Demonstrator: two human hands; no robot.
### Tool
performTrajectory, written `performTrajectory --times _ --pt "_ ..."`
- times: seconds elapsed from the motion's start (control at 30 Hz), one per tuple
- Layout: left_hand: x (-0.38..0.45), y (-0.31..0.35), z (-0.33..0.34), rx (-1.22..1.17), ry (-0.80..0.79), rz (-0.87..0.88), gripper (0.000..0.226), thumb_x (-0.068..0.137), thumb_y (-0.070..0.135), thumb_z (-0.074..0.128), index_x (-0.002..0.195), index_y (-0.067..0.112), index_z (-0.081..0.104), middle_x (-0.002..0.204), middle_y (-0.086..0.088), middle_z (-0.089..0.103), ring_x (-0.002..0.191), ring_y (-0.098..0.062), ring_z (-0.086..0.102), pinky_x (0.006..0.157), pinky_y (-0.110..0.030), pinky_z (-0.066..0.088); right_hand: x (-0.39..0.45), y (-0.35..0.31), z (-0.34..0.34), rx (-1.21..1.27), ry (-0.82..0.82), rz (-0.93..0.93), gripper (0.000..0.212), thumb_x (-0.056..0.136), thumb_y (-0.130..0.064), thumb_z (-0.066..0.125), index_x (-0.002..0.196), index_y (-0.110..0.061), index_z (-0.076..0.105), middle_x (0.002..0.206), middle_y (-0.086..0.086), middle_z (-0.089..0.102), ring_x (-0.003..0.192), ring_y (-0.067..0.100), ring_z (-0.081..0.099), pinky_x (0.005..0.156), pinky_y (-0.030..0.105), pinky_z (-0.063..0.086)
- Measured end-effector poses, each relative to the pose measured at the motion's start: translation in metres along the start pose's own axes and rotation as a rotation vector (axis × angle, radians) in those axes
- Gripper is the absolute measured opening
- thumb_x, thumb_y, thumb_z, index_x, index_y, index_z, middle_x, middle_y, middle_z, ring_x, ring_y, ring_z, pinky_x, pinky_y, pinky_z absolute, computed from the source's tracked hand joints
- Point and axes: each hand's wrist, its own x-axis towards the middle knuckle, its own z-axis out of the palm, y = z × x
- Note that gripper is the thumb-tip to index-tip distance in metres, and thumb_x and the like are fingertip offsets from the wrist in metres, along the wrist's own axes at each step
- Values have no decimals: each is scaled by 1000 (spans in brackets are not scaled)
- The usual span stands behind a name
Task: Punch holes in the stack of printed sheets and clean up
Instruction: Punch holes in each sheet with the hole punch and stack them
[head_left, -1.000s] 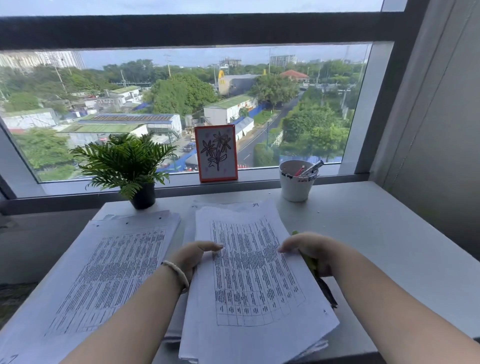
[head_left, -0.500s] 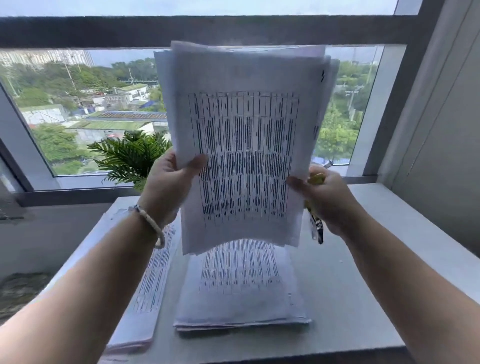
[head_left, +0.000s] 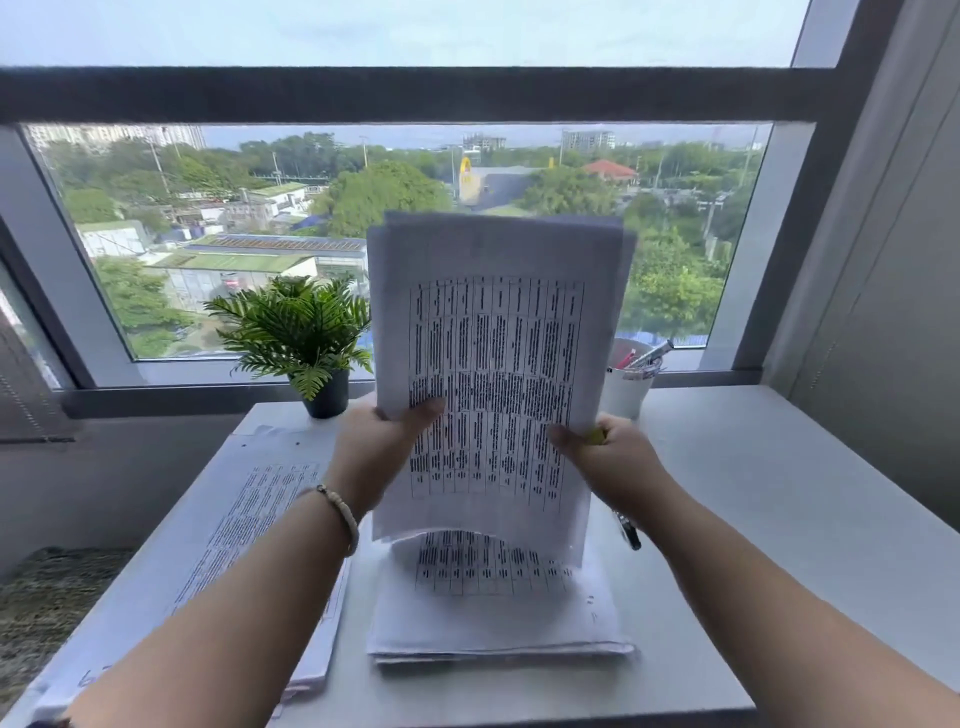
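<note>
The batch of printed sheets (head_left: 498, 374), clamped upright between the left hand (head_left: 382, 447) and the right hand (head_left: 613, 460), is best tapped square on the desk (head_left: 753, 499) before punching.

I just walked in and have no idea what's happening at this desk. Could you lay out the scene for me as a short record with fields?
Held item: bundle of white printed sheets, upright above the desk
Left hand: grip on the bundle's left edge
Right hand: grip on the right edge, plus a yellow pen
Below: flat stack of printed paper
Left pile: second paper stack
Window sill side: green potted plant, white pen cup
Surface: white desk
</note>
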Motion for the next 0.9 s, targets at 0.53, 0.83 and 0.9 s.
performTrajectory --times 0.53,0.83,0.9 --pt "7 33 13 -208 -200 -37 19 86 11 66 103 4 65 81 -3 72 73 -19 67 67 -31 59 -22 -25 -72 115 -111 225 7 83 -3 68 81 2 64 66 16 62 33 11 51 32 12 30" --pt "4 8 92 -181 -133 -318 18 98 12 48 108 1 58 101 -18 66 91 -34 65 83 -48 56 -80 18 -128 -83 -203 463 20 72 -5 78 69 6 62 58 12 67 49 19 65 42 17 45" --pt "-5 -10 111 -148 -131 -334 20 98 15 48 110 2 58 99 -15 67 90 -32 65 78 -44 57 -88 28 -140 -244 -156 482 35 82 -11 74 58 -7 49 44 -1 52 34 6 46 37 11 32"
